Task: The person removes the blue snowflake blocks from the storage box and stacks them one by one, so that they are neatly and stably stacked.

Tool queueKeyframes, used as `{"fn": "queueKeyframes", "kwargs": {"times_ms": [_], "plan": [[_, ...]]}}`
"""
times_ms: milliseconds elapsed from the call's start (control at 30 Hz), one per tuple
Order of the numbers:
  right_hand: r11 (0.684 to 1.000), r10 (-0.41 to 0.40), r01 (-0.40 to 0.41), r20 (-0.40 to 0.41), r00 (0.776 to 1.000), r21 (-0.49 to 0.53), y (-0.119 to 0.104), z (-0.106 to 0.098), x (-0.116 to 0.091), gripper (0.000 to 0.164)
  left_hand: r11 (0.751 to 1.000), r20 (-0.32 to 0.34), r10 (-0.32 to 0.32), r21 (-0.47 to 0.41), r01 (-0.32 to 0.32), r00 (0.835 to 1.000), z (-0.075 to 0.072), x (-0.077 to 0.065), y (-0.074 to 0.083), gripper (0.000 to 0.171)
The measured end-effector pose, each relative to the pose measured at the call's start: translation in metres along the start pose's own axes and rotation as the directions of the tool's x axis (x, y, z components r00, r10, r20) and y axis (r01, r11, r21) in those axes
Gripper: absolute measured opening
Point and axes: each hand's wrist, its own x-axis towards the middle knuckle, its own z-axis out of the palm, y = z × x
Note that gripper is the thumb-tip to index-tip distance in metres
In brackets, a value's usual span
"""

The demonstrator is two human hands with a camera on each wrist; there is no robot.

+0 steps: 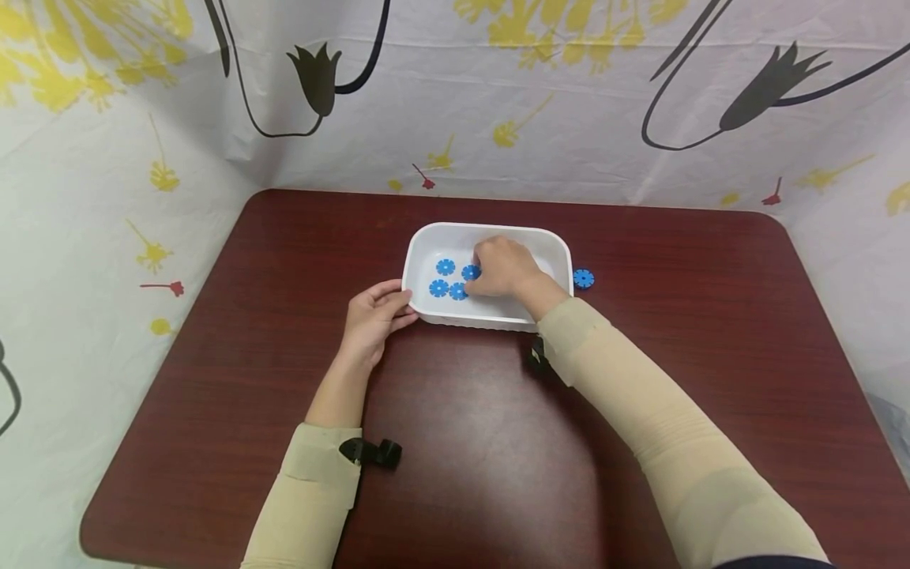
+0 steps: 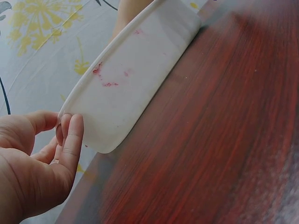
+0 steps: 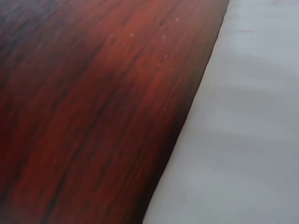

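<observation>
A white plastic tray (image 1: pixel 490 320) stands on the table, its long side facing me. Several blue notched discs (image 1: pixel 445 267) lie flat in its left half. My right hand (image 1: pixel 506 269) reaches down into the tray with curled fingers. Its thumb and forefinger close around one blue disc (image 1: pixel 471 272), and the thumb tip is beside another disc (image 1: pixel 458 292). With thumb and fingers, my left hand (image 1: pixel 373 320) grips the tray's left end by the rim; the left wrist view shows its fingers against the outer wall (image 2: pixel 126 79). The right wrist view misses the right hand.
One more blue disc (image 1: pixel 584 278) lies on the table just outside the tray's right end. The dark red wooden table (image 1: pixel 483 442) has rounded corners. Patterned white sheeting (image 1: pixel 398 158) hangs behind it and at the sides.
</observation>
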Motion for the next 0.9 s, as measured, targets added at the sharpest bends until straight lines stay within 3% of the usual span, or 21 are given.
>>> {"fn": "queueKeyframes", "kwargs": {"times_ms": [300,533,900], "plan": [[1.0,0.006,-0.007,0.014,1.0,0.025,-0.0002,0.0003,0.0004,0.034,1.0,-0.001,-0.002,-0.003,0.002,1.0,-0.0004,0.0003,-0.0004,0.035],[0.999,0.032,-0.033,0.02,0.999,0.029,-0.0007,0.0006,0.0004,0.041,1.0,0.001,0.007,-0.014,-0.007,1.0,-0.0001,0.0007,-0.0008,0.034],[0.999,0.039,-0.039,-0.002,0.999,0.004,-0.0024,0.0007,0.0014,0.034,1.0,0.001,0.011,-0.027,-0.011,1.0,0.0007,0.0002,-0.0006,0.033]]}}
